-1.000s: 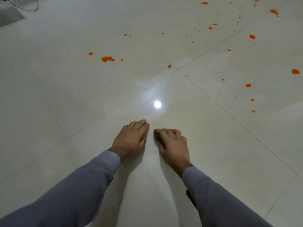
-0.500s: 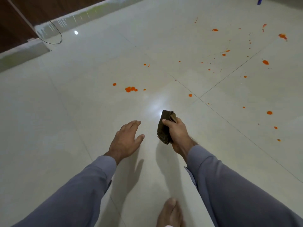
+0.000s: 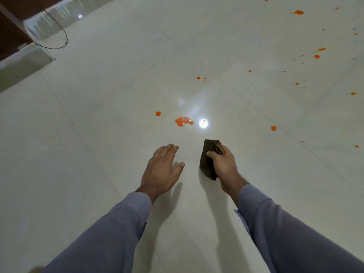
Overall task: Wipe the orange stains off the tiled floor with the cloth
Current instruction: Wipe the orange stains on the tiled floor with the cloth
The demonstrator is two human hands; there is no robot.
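Left hand [image 3: 160, 172] flat, fingers straight and spread, holding nothing, above the pale tiled floor [image 3: 88, 144]. Just right of it, right hand [image 3: 223, 166] grips a folded dark brown cloth [image 3: 207, 159], fingers curled round it, cloth off the floor. Biggest orange stain [image 3: 183, 121] lies just beyond the grip, near a light glare [image 3: 203, 123]; smaller orange spots [image 3: 273, 128] scatter farther right.

Place: you're looking at an indoor room, likely a home.
Floor: large glossy pale tiles [image 3: 98, 134] with thin grout lines.
Edge: dark wooden panel [image 3: 11, 26] above a tiled skirting [image 3: 49, 22]; a loose black cable [image 3: 63, 34].
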